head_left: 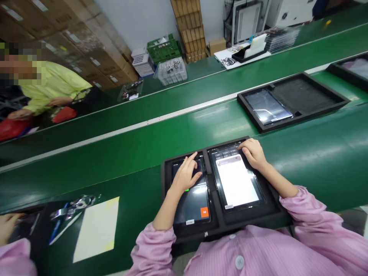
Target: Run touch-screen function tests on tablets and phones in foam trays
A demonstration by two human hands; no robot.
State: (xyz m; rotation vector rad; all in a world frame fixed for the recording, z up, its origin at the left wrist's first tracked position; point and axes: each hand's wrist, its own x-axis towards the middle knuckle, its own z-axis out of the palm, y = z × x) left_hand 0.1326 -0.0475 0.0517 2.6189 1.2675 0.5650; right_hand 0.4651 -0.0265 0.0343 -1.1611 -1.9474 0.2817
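Observation:
A black foam tray (169,230) lies on the green belt in front of me with two tablets side by side. The left tablet (191,205) has a dark screen with an orange button at its lower right. The right tablet (237,180) shows a bright white window. My left hand (186,172) rests on the upper part of the left tablet, fingers spread and fingertips touching the screen. My right hand (253,151) lies over the top right corner of the right tablet, fingers curled down onto its edge. Neither hand lifts anything.
A second black tray (313,99) with one tablet (267,106) sits further along the belt, a third tray (349,71) beyond. A white sheet (96,230) and pens lie at the left, beside a co-worker's hand (8,226). Another person in yellow sits across. Boxes and crates stand behind.

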